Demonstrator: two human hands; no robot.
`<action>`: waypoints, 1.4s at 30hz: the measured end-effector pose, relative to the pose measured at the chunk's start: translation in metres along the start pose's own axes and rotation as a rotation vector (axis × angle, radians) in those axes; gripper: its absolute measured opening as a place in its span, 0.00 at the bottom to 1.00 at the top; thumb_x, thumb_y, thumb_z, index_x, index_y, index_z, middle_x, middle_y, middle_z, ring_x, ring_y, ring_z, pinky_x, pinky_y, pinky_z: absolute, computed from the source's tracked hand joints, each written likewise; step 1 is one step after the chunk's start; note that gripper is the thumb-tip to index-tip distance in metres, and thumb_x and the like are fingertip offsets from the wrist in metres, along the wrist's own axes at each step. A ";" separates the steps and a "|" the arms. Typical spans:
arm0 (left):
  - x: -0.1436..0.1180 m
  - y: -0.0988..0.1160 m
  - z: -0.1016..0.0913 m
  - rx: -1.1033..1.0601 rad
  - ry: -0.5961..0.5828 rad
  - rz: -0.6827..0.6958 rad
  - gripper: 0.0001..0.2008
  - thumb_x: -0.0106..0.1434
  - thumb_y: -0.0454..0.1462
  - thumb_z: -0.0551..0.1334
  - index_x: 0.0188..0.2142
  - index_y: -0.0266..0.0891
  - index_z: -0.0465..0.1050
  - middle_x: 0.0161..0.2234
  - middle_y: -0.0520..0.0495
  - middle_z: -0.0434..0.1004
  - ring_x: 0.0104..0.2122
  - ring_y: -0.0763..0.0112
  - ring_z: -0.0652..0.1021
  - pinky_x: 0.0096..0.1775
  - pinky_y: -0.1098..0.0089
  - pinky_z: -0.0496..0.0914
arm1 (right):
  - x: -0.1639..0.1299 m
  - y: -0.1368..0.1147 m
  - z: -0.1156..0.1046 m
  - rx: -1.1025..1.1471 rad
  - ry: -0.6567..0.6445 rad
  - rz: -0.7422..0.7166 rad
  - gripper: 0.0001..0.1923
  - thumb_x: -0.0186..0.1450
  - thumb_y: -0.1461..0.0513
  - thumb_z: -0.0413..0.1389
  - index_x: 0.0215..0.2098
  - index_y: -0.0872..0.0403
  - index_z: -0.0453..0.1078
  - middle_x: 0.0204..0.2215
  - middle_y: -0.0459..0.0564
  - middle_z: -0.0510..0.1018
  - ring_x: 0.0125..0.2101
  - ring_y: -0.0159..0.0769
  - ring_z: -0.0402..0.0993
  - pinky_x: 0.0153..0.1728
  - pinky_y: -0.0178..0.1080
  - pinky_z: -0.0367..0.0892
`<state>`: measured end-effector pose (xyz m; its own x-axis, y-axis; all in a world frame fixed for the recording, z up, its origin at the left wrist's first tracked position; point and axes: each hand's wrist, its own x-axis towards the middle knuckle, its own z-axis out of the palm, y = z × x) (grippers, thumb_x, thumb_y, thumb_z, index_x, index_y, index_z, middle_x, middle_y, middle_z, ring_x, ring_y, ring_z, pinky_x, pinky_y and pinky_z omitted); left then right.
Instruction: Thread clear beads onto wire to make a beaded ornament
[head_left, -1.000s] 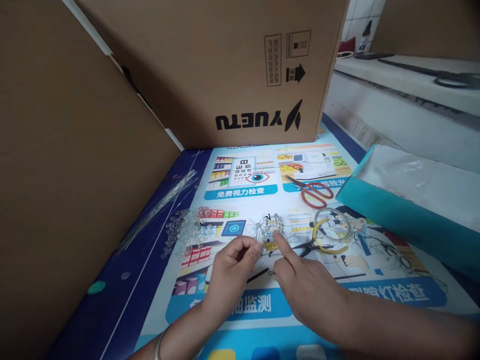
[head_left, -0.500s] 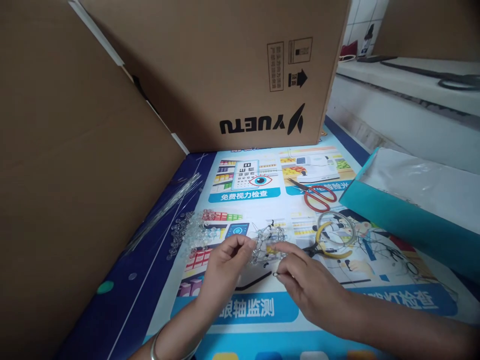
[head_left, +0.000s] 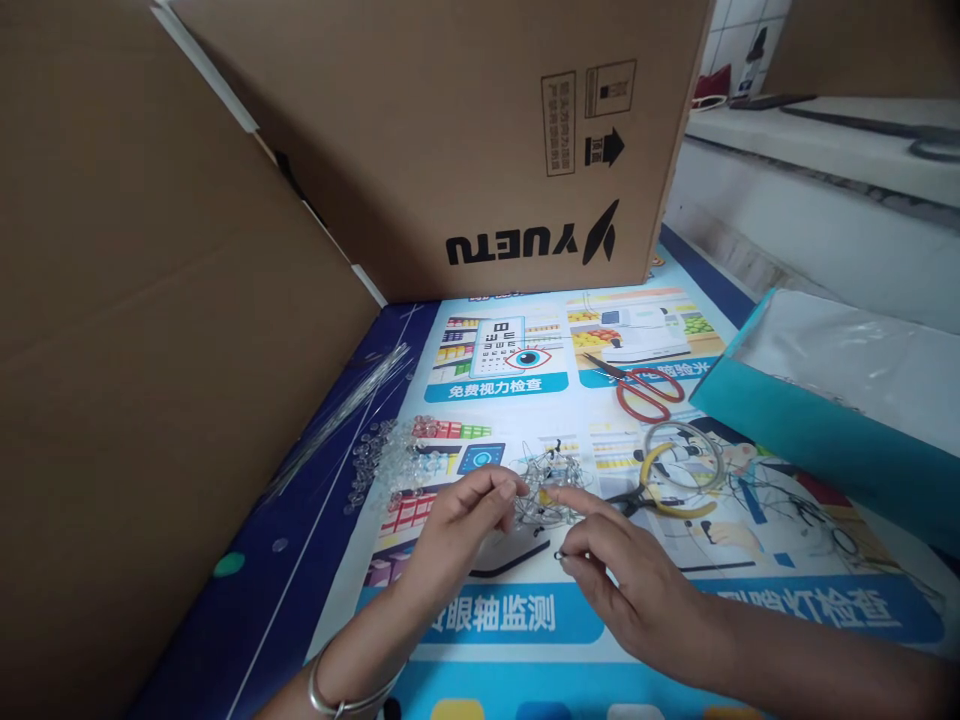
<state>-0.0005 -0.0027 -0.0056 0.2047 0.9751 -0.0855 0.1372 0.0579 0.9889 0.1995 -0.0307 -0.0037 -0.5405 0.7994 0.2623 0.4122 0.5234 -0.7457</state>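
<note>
My left hand (head_left: pixel 457 530) pinches the near edge of a tangled cluster of thin wire and clear beads (head_left: pixel 546 482) lying on a printed poster (head_left: pixel 525 620). My right hand (head_left: pixel 630 585) hovers just right of it, thumb and finger pinched on a tiny dark bit near the poster, forefinger pointing at the cluster. A pile of clear beads (head_left: pixel 390 462) lies to the left of my left hand. A metal bangle sits on my left wrist.
Yellow-handled pliers (head_left: pixel 660 490) inside a clear ring and red scissors (head_left: pixel 645 390) lie right of the cluster. A teal box (head_left: pixel 817 440) stands at right. A large cardboard box (head_left: pixel 465 140) blocks the back, another cardboard wall (head_left: pixel 142 380) the left. Clear rods (head_left: pixel 337 410) lie beside it.
My right hand drew back slightly from the cluster and now pinches a small bit low over the poster. The view shifted a little; my left hand keeps its pinch.
</note>
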 end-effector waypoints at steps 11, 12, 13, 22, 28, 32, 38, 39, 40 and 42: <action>-0.006 -0.003 0.008 0.623 -0.034 0.577 0.14 0.57 0.31 0.59 0.44 0.40 0.68 0.39 0.44 0.71 0.38 0.68 0.72 0.38 0.66 0.68 | -0.001 0.008 0.004 0.035 0.083 -0.010 0.04 0.65 0.66 0.46 0.33 0.51 0.59 0.28 0.48 0.71 0.55 0.38 0.59 0.52 0.42 0.61; -0.006 -0.005 0.009 0.720 -0.033 0.622 0.15 0.57 0.31 0.58 0.45 0.41 0.67 0.40 0.43 0.71 0.39 0.66 0.71 0.39 0.64 0.68 | -0.001 0.009 0.004 0.041 0.089 -0.003 0.04 0.65 0.66 0.46 0.34 0.51 0.59 0.28 0.48 0.71 0.55 0.38 0.60 0.52 0.42 0.61; -0.007 -0.007 0.009 0.809 -0.030 0.653 0.16 0.57 0.31 0.58 0.46 0.41 0.67 0.40 0.43 0.72 0.40 0.65 0.71 0.39 0.63 0.68 | -0.001 0.009 0.004 0.047 0.092 0.004 0.04 0.65 0.66 0.46 0.34 0.51 0.59 0.29 0.48 0.72 0.54 0.38 0.61 0.52 0.43 0.61; -0.009 -0.011 0.010 1.014 -0.011 0.772 0.21 0.57 0.29 0.57 0.50 0.40 0.63 0.40 0.42 0.72 0.38 0.64 0.72 0.36 0.63 0.67 | -0.001 0.011 0.004 0.095 0.100 0.027 0.04 0.65 0.66 0.46 0.34 0.51 0.60 0.31 0.49 0.72 0.57 0.38 0.56 0.52 0.42 0.60; -0.010 -0.009 0.010 0.839 -0.067 0.661 0.27 0.55 0.26 0.54 0.55 0.41 0.58 0.45 0.41 0.67 0.43 0.64 0.69 0.41 0.63 0.68 | 0.001 0.010 0.002 0.117 0.117 0.070 0.04 0.65 0.65 0.47 0.33 0.51 0.61 0.35 0.51 0.73 0.56 0.39 0.57 0.48 0.41 0.63; -0.007 -0.007 0.009 0.654 0.104 0.611 0.22 0.56 0.25 0.53 0.50 0.41 0.63 0.41 0.43 0.67 0.39 0.69 0.70 0.39 0.67 0.69 | 0.001 0.012 0.001 0.138 0.145 0.071 0.04 0.65 0.65 0.47 0.34 0.52 0.62 0.36 0.53 0.72 0.56 0.40 0.57 0.46 0.41 0.64; -0.003 0.001 0.008 0.550 0.281 0.501 0.08 0.59 0.29 0.56 0.37 0.39 0.69 0.37 0.45 0.68 0.39 0.69 0.71 0.36 0.70 0.69 | 0.005 0.007 -0.009 0.223 0.133 0.136 0.05 0.64 0.63 0.48 0.32 0.53 0.65 0.39 0.54 0.72 0.56 0.41 0.58 0.45 0.40 0.63; -0.003 0.001 0.007 0.527 0.293 0.477 0.06 0.59 0.30 0.57 0.35 0.39 0.69 0.37 0.46 0.68 0.39 0.69 0.70 0.37 0.70 0.69 | 0.007 0.005 -0.013 0.259 0.118 0.174 0.06 0.64 0.62 0.48 0.30 0.53 0.65 0.38 0.54 0.72 0.56 0.41 0.58 0.43 0.39 0.64; -0.003 0.001 0.007 0.499 0.299 0.451 0.05 0.59 0.30 0.57 0.34 0.39 0.69 0.37 0.46 0.67 0.40 0.69 0.70 0.37 0.70 0.69 | 0.009 0.002 -0.017 0.306 0.096 0.218 0.08 0.65 0.61 0.48 0.28 0.53 0.64 0.36 0.54 0.73 0.56 0.41 0.58 0.40 0.38 0.65; -0.003 -0.001 0.005 0.429 0.301 0.392 0.04 0.59 0.31 0.58 0.34 0.38 0.69 0.38 0.45 0.67 0.40 0.68 0.71 0.37 0.69 0.69 | 0.013 -0.003 -0.024 0.421 0.064 0.301 0.10 0.65 0.60 0.47 0.27 0.52 0.62 0.25 0.51 0.74 0.54 0.41 0.60 0.37 0.36 0.66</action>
<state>0.0035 -0.0065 -0.0072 0.0462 0.9275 0.3709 0.4947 -0.3438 0.7982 0.2091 -0.0147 0.0165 -0.3926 0.9193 0.0256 0.2045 0.1144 -0.9721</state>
